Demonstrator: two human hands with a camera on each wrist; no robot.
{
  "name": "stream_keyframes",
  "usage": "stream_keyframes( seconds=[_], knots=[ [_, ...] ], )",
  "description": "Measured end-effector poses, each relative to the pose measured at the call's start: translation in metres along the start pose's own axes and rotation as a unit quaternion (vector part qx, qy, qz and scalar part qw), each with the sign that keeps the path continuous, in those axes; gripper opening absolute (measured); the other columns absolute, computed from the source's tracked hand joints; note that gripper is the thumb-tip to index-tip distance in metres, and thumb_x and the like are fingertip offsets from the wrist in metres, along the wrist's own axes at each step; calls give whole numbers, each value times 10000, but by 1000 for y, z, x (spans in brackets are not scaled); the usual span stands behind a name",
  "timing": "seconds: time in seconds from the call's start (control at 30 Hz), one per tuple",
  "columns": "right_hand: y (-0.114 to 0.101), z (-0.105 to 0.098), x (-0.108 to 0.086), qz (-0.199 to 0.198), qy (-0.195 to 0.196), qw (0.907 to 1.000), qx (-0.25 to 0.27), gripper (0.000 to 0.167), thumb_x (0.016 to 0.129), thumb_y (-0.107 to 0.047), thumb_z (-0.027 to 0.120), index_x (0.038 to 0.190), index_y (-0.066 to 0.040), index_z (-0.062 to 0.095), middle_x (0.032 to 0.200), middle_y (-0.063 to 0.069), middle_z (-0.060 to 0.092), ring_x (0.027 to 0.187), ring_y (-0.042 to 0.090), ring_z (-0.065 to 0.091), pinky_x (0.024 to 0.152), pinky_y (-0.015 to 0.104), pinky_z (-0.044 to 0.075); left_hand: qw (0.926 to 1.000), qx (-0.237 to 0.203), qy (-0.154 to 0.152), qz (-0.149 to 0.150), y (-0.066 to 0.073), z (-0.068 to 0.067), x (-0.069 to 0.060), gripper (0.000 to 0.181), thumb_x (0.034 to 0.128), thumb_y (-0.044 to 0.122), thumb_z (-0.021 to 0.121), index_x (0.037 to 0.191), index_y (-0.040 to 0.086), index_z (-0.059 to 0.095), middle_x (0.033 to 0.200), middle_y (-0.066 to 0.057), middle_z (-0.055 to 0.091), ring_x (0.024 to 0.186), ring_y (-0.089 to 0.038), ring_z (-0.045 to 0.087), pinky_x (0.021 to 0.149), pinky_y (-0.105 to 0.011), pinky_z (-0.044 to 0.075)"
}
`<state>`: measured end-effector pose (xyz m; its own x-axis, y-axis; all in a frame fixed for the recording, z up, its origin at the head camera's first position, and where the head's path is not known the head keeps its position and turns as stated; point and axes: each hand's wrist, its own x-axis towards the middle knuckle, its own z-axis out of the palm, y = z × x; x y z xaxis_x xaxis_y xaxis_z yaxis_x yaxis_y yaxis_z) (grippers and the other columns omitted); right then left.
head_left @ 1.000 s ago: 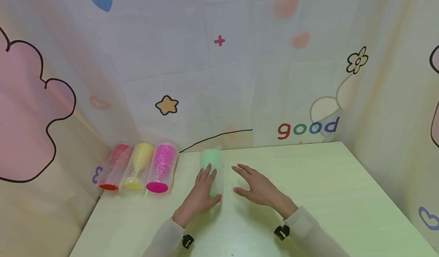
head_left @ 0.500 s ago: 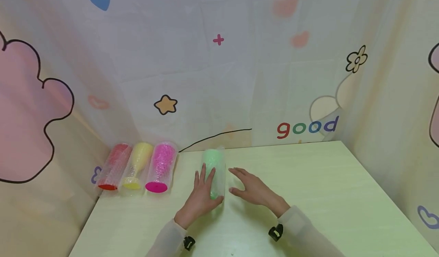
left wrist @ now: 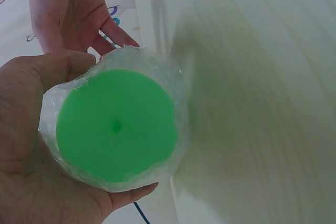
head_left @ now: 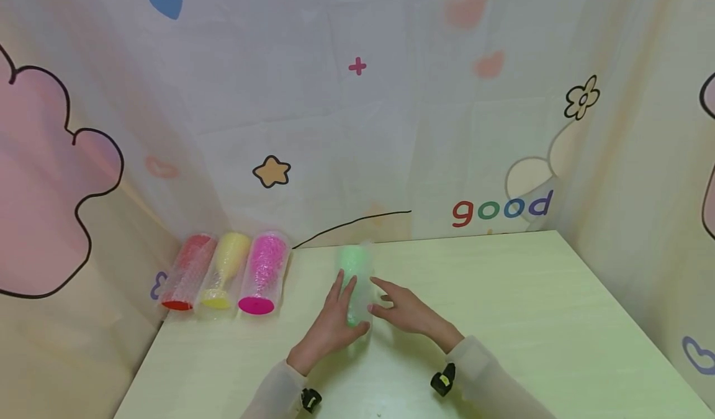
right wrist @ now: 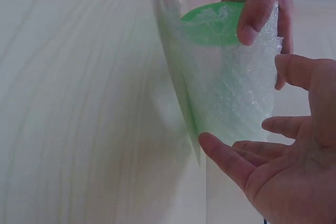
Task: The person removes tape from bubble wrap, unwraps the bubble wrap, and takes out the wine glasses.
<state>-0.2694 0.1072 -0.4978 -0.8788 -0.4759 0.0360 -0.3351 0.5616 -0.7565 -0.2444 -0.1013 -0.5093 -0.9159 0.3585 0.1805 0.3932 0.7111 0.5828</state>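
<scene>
A green goblet [head_left: 354, 259] rolled in clear bubble wrap lies on the table, its round base [left wrist: 115, 124] facing the left wrist camera. My left hand [head_left: 326, 326] holds the wrapped goblet, thumb on one side and fingers over the other. Beside its right side is my right hand [head_left: 410, 310], fingers spread and slightly bent. In the right wrist view the fingers [right wrist: 231, 161] of that hand come close to the bubble wrap [right wrist: 236, 87]; whether they touch it I cannot tell. Its palm faces the goblet.
At the table's left lie three more bubble-wrapped goblets side by side: a red one [head_left: 192, 270], a yellow one [head_left: 226, 261] and a pink one [head_left: 267, 264]. Behind the pale table [head_left: 503, 319] hangs a printed curtain [head_left: 357, 127], with more curtain at both sides.
The green goblet has shifted a little to the right along with my left hand. My right hand has come left, up to the side of the wrap.
</scene>
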Motion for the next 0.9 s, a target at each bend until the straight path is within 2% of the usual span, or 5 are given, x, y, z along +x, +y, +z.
stream_keyframes(
  seconds=[0.2,0.53,0.9],
  knots=[
    [2,1,-1,137,177,9995,206,667,975,-412,577,1533,-137,337,1572,144,365,1252,393,581,996,523,506,9997,-222,-60,90,6,4,0,905,857,332,722,1566,94,215,1656,-177,21,1481,-423,230,1061,-548,445],
    [7,-1,-9,139,476,9982,326,609,970,-356,602,1487,-96,414,1537,171,413,1183,381,632,950,498,538,9978,-639,-194,53,15,13,-1,910,876,367,697,1575,97,181,1659,-170,-16,1481,-432,228,1068,-569,430],
    [1,-12,-28,72,553,9978,346,579,974,-340,599,1467,-81,438,1511,182,444,1178,413,624,861,441,587,9925,-1141,-428,41,31,20,-4,947,885,419,671,1587,114,113,1664,-135,-48,1483,-430,216,1091,-600,389]
  ],
)
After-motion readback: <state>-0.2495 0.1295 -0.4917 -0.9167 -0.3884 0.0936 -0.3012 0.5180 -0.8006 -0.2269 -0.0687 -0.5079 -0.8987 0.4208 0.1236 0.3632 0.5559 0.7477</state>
